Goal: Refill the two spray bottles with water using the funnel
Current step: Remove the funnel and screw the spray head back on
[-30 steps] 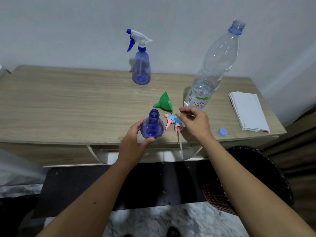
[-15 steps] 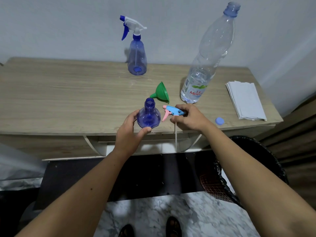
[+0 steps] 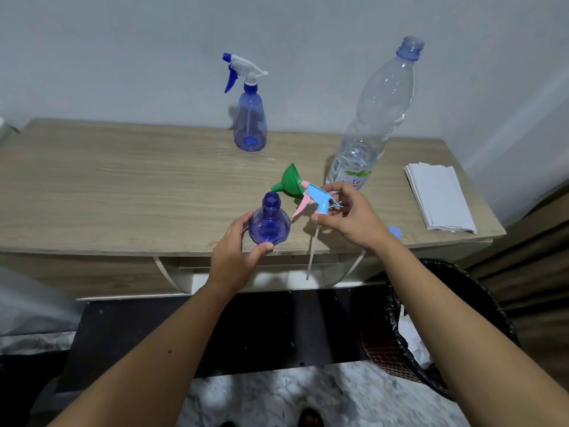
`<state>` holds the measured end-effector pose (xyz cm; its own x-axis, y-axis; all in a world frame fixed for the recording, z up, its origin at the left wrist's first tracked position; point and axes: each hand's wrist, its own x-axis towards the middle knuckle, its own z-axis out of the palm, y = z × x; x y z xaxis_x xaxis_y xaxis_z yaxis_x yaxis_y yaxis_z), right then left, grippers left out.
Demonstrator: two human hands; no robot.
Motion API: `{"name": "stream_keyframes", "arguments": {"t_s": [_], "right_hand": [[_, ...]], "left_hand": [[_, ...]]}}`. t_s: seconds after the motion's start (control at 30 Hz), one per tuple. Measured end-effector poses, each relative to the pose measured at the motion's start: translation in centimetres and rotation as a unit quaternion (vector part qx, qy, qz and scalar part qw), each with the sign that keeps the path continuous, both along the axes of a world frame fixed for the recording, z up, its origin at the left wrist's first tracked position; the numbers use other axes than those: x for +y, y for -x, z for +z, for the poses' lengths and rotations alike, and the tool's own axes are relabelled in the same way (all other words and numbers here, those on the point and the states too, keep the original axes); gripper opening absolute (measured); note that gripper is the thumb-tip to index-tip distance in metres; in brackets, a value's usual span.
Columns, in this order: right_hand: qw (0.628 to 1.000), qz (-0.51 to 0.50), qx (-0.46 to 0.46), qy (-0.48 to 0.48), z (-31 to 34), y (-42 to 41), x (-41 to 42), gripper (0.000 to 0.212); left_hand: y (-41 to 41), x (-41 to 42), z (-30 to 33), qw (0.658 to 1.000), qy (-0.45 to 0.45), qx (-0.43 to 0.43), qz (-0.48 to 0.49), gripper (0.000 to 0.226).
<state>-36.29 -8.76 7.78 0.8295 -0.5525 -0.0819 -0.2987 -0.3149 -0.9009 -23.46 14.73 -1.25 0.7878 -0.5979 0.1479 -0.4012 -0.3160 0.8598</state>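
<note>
The left hand (image 3: 235, 257) curls round the open bottle (image 3: 269, 223), which stands near the table's (image 3: 123, 192) front edge. Behind the bottle, by the wall, stands a capped sprayer (image 3: 248, 118). Just right of the bottle the funnel (image 3: 291, 183) lies on its side. The right hand (image 3: 351, 215) pinches the spray head (image 3: 317, 200), its tube hanging down. Farther right stand the water bottle (image 3: 375, 118), uncapped, and napkins (image 3: 438, 197).

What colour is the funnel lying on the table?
Green; the funnel lies on its side, shown in the head view.
</note>
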Motion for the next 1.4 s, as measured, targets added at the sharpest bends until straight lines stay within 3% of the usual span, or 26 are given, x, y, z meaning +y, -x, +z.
{"name": "stream_keyframes", "arguments": {"t_s": [0.37, 0.6, 1.07, 1.4], "right_hand": [[0.979, 0.026, -0.200, 0.029, 10.7, -2.9, 2.7, 0.058], [0.964, 0.025, -0.258, 0.055, 13.8, -4.3, 4.6, 0.054], [0.981, 0.093, -0.146, 0.084, 5.5, -5.4, 6.1, 0.047], [0.968, 0.178, -0.086, 0.152, 5.0, -6.0, 6.1, 0.041]], "left_hand": [[0.2, 0.3, 0.8, 1.000, 0.008, 0.014, -0.005, 0.077], [0.1, 0.3, 0.6, 1.000, 0.012, 0.021, -0.003, 0.078], [0.0, 0.2, 0.0, 1.000, 0.014, 0.020, -0.006, 0.080], [-0.3, 0.1, 0.0, 1.000, 0.012, 0.017, 0.003, 0.080]]}}
